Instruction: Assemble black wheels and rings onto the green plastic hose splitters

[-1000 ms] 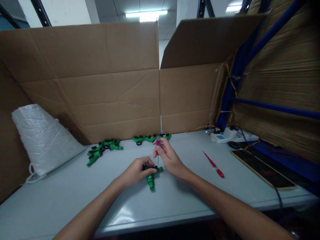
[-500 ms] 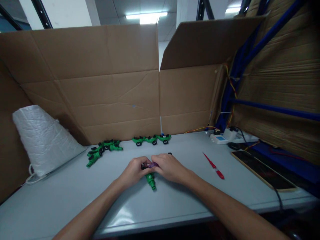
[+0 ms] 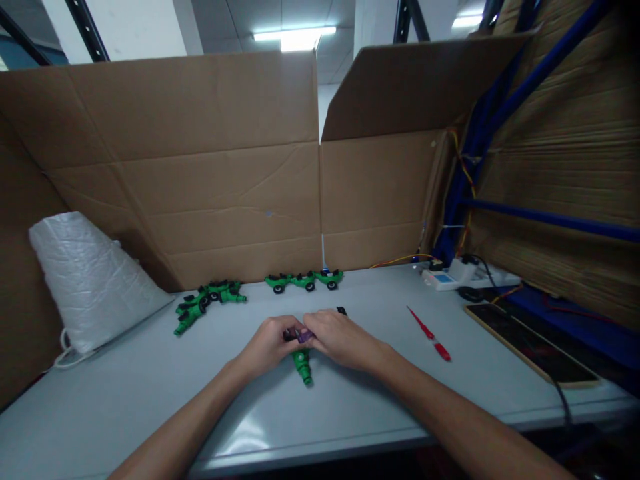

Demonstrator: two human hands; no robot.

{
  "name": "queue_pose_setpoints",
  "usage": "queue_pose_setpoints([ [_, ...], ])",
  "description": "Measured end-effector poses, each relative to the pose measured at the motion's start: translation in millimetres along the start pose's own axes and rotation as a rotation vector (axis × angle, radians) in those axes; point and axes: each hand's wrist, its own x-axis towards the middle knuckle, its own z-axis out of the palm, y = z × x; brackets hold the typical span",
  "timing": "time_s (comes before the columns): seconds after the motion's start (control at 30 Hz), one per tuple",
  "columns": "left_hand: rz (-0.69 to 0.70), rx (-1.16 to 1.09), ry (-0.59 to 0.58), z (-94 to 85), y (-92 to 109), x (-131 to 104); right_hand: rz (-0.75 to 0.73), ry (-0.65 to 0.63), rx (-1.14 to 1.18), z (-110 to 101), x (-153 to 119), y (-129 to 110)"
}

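Observation:
My left hand (image 3: 270, 343) and my right hand (image 3: 340, 339) meet over the middle of the table, fingers closed in a pinch. Between their fingertips is a small purple-and-dark piece (image 3: 304, 337); its kind is mostly hidden. Just below the fingers a green bottle-shaped toy part (image 3: 302, 367) shows, its narrow end towards me. Whether it touches the held piece, I cannot tell. A small black part (image 3: 342, 311) peeks out behind my right hand.
Three green toy cars with black wheels (image 3: 303, 282) line the cardboard wall (image 3: 240, 187). Several green toy parts (image 3: 190, 313) lie left. A red screwdriver (image 3: 431, 335) is at right, near a dark panel (image 3: 530, 343) and a power strip (image 3: 443, 280). A white wrapped bundle (image 3: 95, 287) leans left.
The purple piece has turned slightly between my fingertips. Both hands stay in nearly the same place, and the view has shifted a little.

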Motion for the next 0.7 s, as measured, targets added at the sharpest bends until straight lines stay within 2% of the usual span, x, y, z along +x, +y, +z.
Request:
queue_pose_setpoints([
  [0.27, -0.074, -0.074, -0.051, -3.4, 6.9, -1.5, 0.045, 0.001, -0.027, -3.8, -1.8, -2.8],
  [0.53, -0.058, -0.078, 0.011, 0.6, 2.6, 0.1, 0.099, -0.024, -0.084, -0.9, 0.0, 0.2],
  [0.7, -0.045, -0.096, -0.022, -0.5, 2.9, -0.6, 0.04, -0.033, -0.025, -0.1, -1.3, 2.0],
])
